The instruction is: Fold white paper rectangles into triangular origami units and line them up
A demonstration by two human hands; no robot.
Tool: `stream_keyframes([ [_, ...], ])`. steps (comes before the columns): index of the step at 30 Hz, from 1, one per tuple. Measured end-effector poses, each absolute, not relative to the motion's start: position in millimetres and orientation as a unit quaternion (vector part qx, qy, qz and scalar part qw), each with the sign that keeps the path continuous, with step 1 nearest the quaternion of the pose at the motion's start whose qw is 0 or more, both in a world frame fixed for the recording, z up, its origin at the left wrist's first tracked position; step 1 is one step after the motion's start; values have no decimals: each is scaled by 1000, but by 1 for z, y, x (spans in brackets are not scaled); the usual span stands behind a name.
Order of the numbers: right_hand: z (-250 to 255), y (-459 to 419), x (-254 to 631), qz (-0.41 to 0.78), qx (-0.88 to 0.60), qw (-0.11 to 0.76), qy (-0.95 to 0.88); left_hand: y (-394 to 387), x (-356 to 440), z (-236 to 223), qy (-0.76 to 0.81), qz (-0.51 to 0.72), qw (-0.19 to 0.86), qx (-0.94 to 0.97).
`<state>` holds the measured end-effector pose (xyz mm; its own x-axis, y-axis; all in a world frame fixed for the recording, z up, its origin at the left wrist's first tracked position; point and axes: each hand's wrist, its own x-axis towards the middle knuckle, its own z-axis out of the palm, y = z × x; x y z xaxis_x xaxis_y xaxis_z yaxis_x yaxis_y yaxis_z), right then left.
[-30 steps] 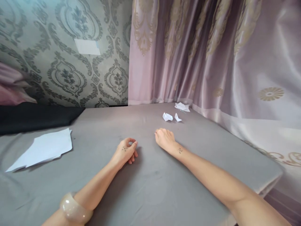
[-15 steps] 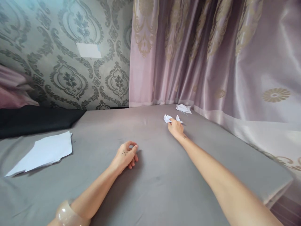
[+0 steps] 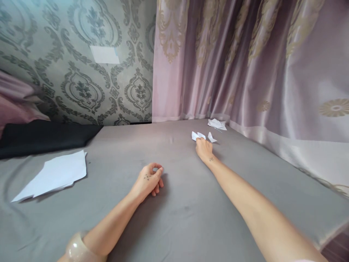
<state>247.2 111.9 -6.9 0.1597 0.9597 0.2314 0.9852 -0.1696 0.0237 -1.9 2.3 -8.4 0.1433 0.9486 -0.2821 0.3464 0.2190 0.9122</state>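
Observation:
My right hand reaches far across the grey cloth, its fingers closed at a small folded white paper piece. The fingertips are hidden behind the knuckles, and part of the paper is covered by them. Just to the right of that hand stands another pointed bit of folded paper, apart from the fingers. My left hand rests on the cloth nearer to me, loosely curled, thumb tip against the index finger in a loop. Nothing shows in it.
Flat white sheets lie stacked at the left, below a black cloth. More folded white paper sits at the back, near the curtain. Patterned wallpaper rises behind the grey-covered surface.
My right hand has shifted slightly, and a gap now shows between it and the pointed paper at its right. My left hand keeps its pose; the whole view has swung a little.

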Motion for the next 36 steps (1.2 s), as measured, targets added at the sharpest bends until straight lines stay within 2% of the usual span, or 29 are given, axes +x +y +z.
stream_keyframes([
  [19,-7,98,242,-105,-745,40,-657,2,-1,-7,584,291,513,557],
  [29,-4,47,238,-42,-711,35,-701,-1,-1,-4,591,287,501,564],
  [36,-1,28,241,-7,-697,73,-713,-6,-1,-10,584,306,492,569],
])
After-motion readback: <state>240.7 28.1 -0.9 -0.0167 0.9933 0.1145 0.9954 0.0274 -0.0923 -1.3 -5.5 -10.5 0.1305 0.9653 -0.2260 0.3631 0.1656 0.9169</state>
